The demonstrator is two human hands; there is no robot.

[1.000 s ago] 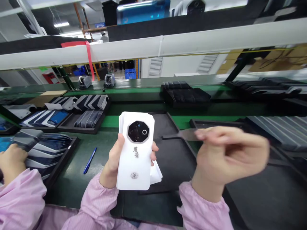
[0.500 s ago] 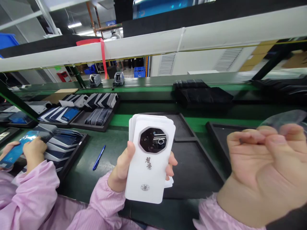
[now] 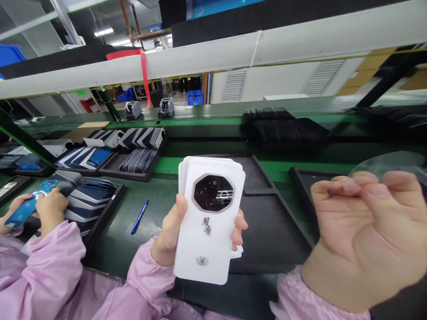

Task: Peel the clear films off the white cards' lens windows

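Upright in front of me, my left hand (image 3: pixel 169 238) grips a small stack of white phone back covers (image 3: pixel 216 249), thumb on the left edge and fingertips around the right. The front cover carries a dark octagonal camera window (image 3: pixel 213 193), black lettering and a small round emblem. To the right, my right hand (image 3: pixel 370 235) is raised, palm toward me, its fingers pinched together. A thin clear film (image 3: pixel 393 161) shows behind those fingertips and appears held by them; its lower part is hidden. The two hands are well apart.
Below the covers lies a black tray (image 3: pixel 267 222); another tray (image 3: pixel 305 182) is partly behind my right hand. A blue pen (image 3: pixel 139 217) rests on the green bench. At left, a co-worker's hands (image 3: pixel 51 206) hold a blue panel beside a filled tray (image 3: pixel 103 218).
The view has shifted slightly. Both my hands keep nearly the same pose, the right one a little further left in view. The co-worker's blue panel has moved slightly.
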